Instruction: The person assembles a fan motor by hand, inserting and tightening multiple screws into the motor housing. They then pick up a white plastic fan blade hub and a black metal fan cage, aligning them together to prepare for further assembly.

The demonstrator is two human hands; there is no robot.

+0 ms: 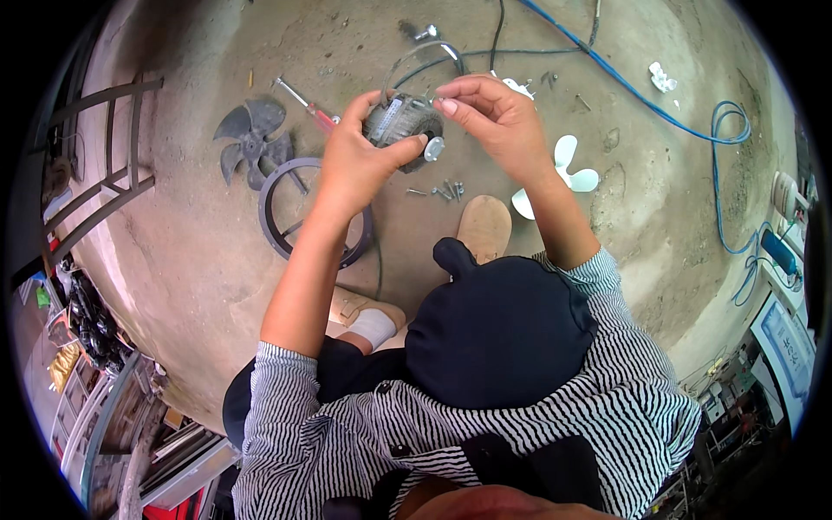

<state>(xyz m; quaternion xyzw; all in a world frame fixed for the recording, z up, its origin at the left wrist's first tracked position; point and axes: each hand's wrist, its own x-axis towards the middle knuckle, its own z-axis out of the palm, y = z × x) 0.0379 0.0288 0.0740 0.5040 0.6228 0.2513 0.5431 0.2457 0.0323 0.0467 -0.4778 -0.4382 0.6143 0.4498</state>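
Observation:
A dusty grey electric motor (392, 124) is gripped by my left hand (355, 169), with the thumb across its near side beside a round silvery end piece (434, 149). A dark cable loops from the motor's top. Close to the motor's right side, my right hand (503, 130) has thumb and forefinger pinched together; what is between them is too small to tell. Below the motor, several screws (449, 190) lie on the floor. A screwdriver (305, 101) with a red and clear handle rests left of my left hand.
A dark fan blade (252, 142) and a dark ring frame (268, 208) lie at left. To the right are a white fan blade (582, 180), white scraps (662, 78) and a blue hose (637, 97). A metal rack (113, 130) stands at far left. My feet are below the motor.

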